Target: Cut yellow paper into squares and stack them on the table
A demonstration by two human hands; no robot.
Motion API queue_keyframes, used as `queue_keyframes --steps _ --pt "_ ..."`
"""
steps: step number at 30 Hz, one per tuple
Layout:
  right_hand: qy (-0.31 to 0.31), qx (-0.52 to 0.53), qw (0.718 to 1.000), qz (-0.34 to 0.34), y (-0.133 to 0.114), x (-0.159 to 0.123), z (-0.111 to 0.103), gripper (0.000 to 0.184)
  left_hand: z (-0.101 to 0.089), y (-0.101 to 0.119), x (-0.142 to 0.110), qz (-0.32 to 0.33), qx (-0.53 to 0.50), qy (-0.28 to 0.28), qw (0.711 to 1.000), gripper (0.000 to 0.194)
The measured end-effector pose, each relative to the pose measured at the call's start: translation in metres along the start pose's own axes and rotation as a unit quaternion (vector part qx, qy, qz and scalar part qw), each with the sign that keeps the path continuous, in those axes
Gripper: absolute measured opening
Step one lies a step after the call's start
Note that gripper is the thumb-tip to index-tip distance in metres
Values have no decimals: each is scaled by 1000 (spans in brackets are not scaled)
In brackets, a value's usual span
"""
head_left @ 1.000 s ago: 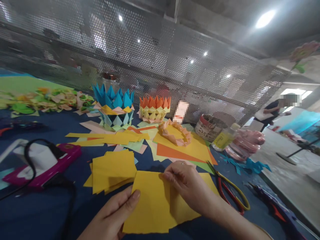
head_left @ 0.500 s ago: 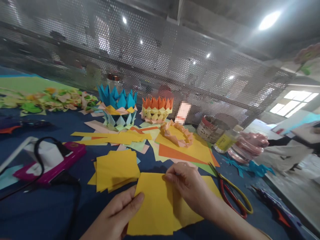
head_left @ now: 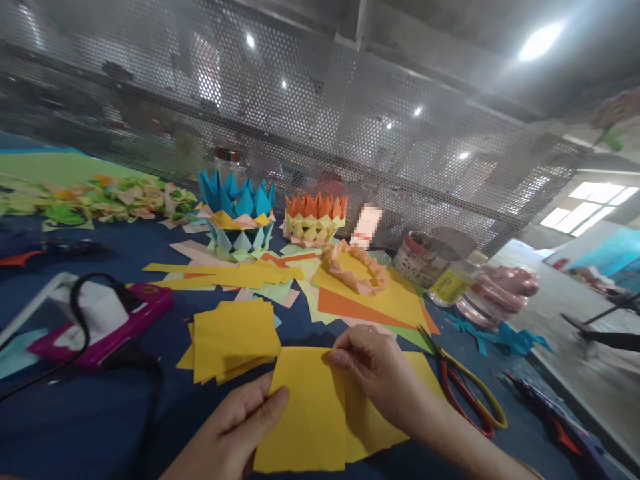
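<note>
A yellow paper sheet (head_left: pixel 307 413) is held up at the near middle of the table, between my two hands. My left hand (head_left: pixel 240 420) grips its left edge, thumb on the front face and fingers behind. At its upper right corner my right hand (head_left: pixel 373 367) pinches the paper between thumb and fingers. Another piece of yellow paper (head_left: pixel 375 427) lies behind and to the right, partly under my right hand; whether the two are joined I cannot tell. A stack of yellow paper squares (head_left: pixel 233 340) rests just beyond my left hand.
Scissors (head_left: pixel 465 387) lie right of my right hand, with a glue gun (head_left: pixel 555 413) farther right. A magenta power strip (head_left: pixel 150 307) with cables is at left. Behind stand a blue-topped paper crown (head_left: pixel 237 207), an orange-topped one (head_left: pixel 316 217), a peach paper ring (head_left: pixel 340 267) and a bottle (head_left: pixel 455 280).
Both hands and the yellow sheet stay almost in place. At the far right, the pale shape of a person beyond the table has gone, and a dark bar-like object shows there.
</note>
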State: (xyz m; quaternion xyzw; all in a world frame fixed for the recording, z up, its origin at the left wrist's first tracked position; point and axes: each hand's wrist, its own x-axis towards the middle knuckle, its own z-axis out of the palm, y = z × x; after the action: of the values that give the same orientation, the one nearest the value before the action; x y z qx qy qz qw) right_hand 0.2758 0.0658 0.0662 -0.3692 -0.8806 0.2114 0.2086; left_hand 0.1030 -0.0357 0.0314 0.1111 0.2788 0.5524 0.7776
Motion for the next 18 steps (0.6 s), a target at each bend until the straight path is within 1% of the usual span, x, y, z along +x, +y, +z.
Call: queue_keyframes --steps 5,10,12,16,18 --pt "7 -8 1000 -4 0 0 1 19 0 -1 2 7 -18 3 1000 13" --pt "5 -15 1000 1 0 0 0 16 4 1 -1 -3 -14 56 998 22" --pt "4 -14 1000 0 0 0 0 16 4 1 -1 -7 -7 68 998 23" --pt "5 -20 1000 -9 1 -1 1 18 -2 0 -1 -9 -4 59 998 19" --pt "7 -21 1000 -9 1 -1 1 19 -4 -1 0 -6 -7 58 998 19"
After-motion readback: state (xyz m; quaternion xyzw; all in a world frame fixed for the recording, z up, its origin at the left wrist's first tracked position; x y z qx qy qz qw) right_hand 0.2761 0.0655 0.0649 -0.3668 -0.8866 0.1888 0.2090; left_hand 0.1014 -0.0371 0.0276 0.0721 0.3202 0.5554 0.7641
